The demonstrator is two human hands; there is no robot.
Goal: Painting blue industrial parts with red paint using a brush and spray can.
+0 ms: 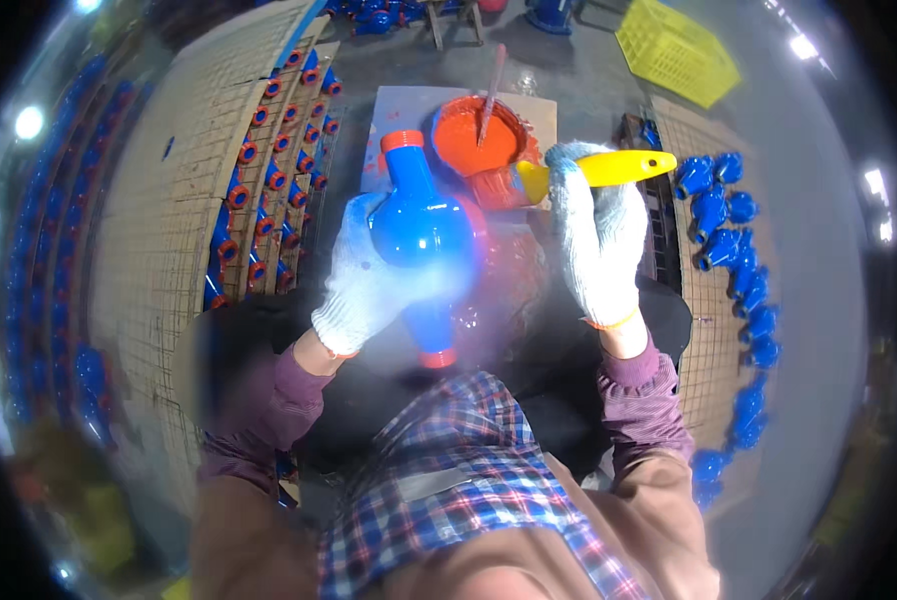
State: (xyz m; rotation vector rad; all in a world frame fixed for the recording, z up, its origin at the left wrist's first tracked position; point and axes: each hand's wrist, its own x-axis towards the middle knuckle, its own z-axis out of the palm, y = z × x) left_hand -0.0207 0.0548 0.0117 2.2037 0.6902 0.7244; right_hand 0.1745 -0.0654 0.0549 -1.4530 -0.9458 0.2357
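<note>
My left hand [359, 275], in a white glove, is closed round a glossy blue valve body [424, 225] with a round middle and a neck at each end. Both end rims of the valve body are orange-red. My right hand [601, 235], also gloved, grips a paintbrush [624, 168] by its yellow handle. The brush's bristles [497, 188] are coated in orange-red and lie just right of the valve body. Behind them stands a round tub of orange-red paint [459, 135] with a stick [492, 90] leaning in it. A hazy blur covers the valve body's lower part.
The tub stands on a paint-spotted board [399, 110]. At left, a rack [299, 110] holds several blue pieces with orange-red rims. Several blue valve bodies [709, 210] line the right side beside a wire mesh panel [704, 340]. A yellow crate [674, 50] lies at the far right.
</note>
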